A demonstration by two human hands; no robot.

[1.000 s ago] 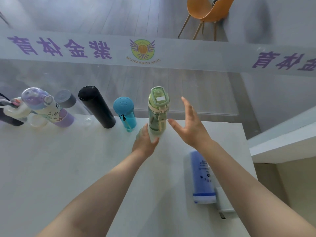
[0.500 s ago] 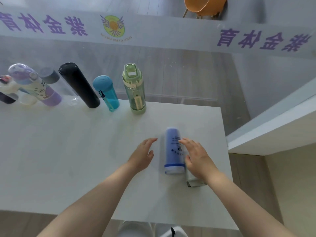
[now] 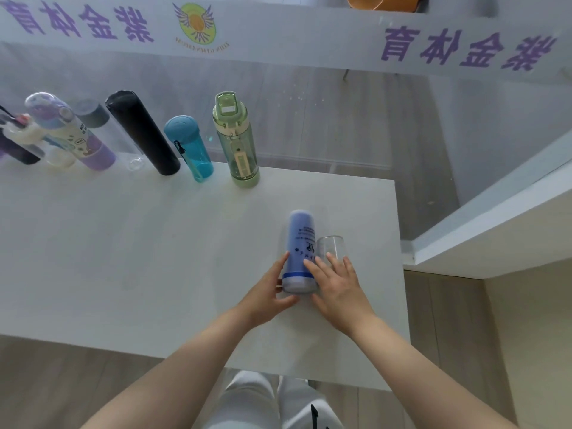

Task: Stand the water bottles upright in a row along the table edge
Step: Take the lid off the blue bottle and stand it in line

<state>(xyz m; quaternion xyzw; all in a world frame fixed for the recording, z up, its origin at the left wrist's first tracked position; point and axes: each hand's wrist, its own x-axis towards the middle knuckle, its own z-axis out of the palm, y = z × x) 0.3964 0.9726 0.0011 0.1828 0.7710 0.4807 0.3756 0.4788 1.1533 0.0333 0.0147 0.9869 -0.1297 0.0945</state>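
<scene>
A periwinkle-blue bottle (image 3: 299,243) with a dark blue band lies on the white table (image 3: 123,258), pointing away from me. My left hand (image 3: 266,292) grips its near end from the left, thumb under the base. My right hand (image 3: 337,289) lies over its right side, fingers also resting on a clear bottle (image 3: 330,245) beside it. Along the far edge, a green bottle (image 3: 236,140), a teal one (image 3: 188,147), a black one (image 3: 142,131), a clear grey-capped one (image 3: 93,114) and a purple patterned one (image 3: 71,131) stand upright in a row.
More bottles crowd the far left end (image 3: 18,140). A glass partition with a purple-lettered band (image 3: 278,35) stands behind the table. The table's right edge (image 3: 399,258) borders a white ledge (image 3: 495,212). My white trousers (image 3: 272,400) show below the near edge.
Both hands left the green bottle, which stays standing in the row, and dropped to the blue bottle. Half a second ago the left hand was beside it; now it grips it.
</scene>
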